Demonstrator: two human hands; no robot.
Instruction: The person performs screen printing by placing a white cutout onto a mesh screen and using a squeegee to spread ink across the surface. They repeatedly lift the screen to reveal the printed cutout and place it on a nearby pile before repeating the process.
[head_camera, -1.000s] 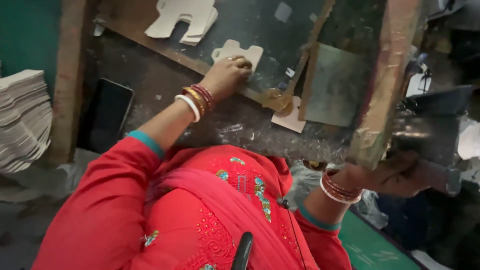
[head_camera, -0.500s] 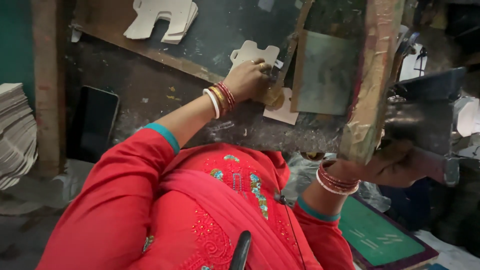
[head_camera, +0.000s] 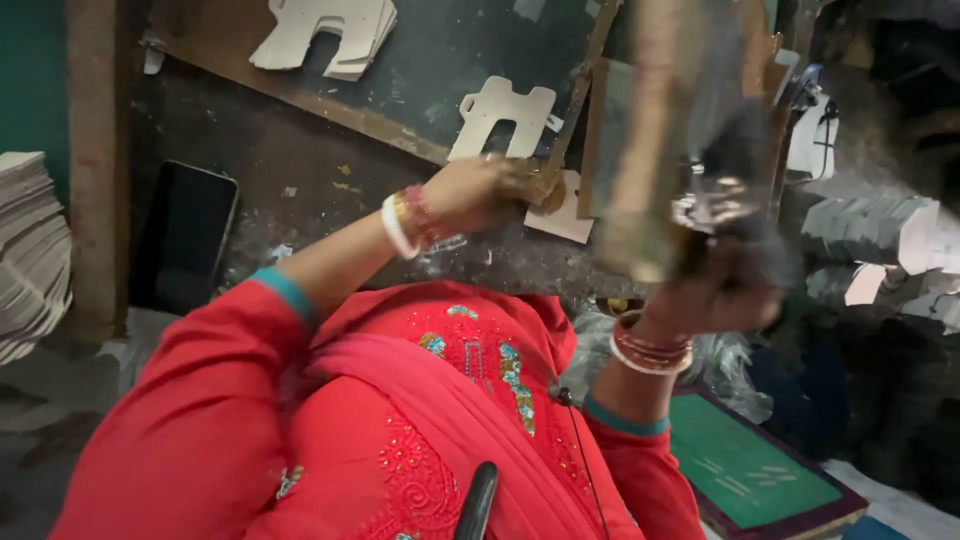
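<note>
in the middle of the frame a cut cardboard piece (head_camera: 565, 215) is being pressed flat under the closed left hand (head_camera: 475, 190), while the press handle (head_camera: 720, 195) is being gripped tight by the blurry right hand (head_camera: 715, 295) at right, so fingers are best being kept clear.

A dark, scuffed work bench (head_camera: 300, 180) fills the view. A worn wooden post (head_camera: 92, 170) stands beside it. Light is dim.
</note>
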